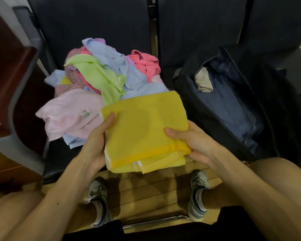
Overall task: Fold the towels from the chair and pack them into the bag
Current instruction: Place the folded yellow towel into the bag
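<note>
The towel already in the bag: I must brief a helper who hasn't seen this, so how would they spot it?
Find the open black fabric bag right of the heap of bright unfolded towels. In the far corner of its blue lining lies a small folded grey-beige towel. It alone is inside the bag, and alone is dull-coloured.

Clothing noted: black shorts (94, 231), with dark fabric showing at near left and near right. Left forearm (59, 186) and right forearm (250, 178) are bare. Footwear: grey-white lace-up trainers, left shoe (96, 192) and right shoe (198, 184), the right with blue side stripes. Pale socks (99, 212) above each.
</note>
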